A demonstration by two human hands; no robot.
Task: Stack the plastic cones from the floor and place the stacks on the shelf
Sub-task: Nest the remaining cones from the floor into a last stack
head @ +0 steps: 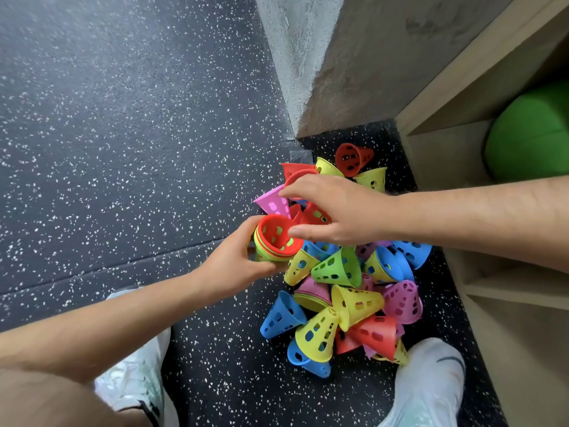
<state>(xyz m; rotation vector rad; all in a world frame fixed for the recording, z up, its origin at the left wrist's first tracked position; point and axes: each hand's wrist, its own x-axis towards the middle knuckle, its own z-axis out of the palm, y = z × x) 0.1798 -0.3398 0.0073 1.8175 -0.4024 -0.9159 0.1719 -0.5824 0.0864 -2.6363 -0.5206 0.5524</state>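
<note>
L hand (234,263) grips stack (277,238); R hand (341,211) over red cone (317,214)

The place looks like a gym or sports room. The floor (123,118) is black rubber matting flecked with white, laid in tiles with visible seams, and it meets a bare concrete wall (354,72). A pale wooden shelf (446,97) holds a green padded cushion (532,134). Perforated plastic training cones (338,269) in bright colours lie heaped on the floor, between the person's white sports shoes (428,377).
</note>
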